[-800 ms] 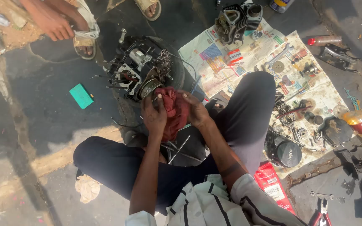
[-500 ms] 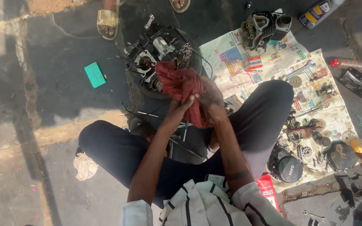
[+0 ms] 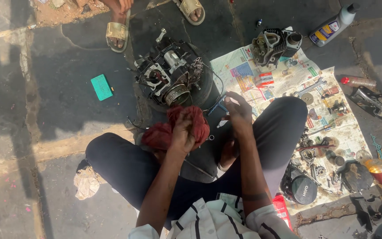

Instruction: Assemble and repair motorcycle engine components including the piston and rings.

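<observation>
Your left hand [image 3: 183,129] has its fingers clenched on a red rag [image 3: 173,128] at frame centre, above your lap. Your right hand [image 3: 237,110], just right of it, shows fingers loosely curled; whether they hold anything cannot be told. Above both, upper centre, sits the engine block [image 3: 171,77]. Newspaper [image 3: 332,132] with small parts spreads across the right side.

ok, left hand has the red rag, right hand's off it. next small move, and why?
Probably bring the right hand back onto the red rag. The left hand grips the rag alone above the lap, while the right hovers open beside it, touching nothing clearly. The engine block sits just ahead, within reach.
</observation>
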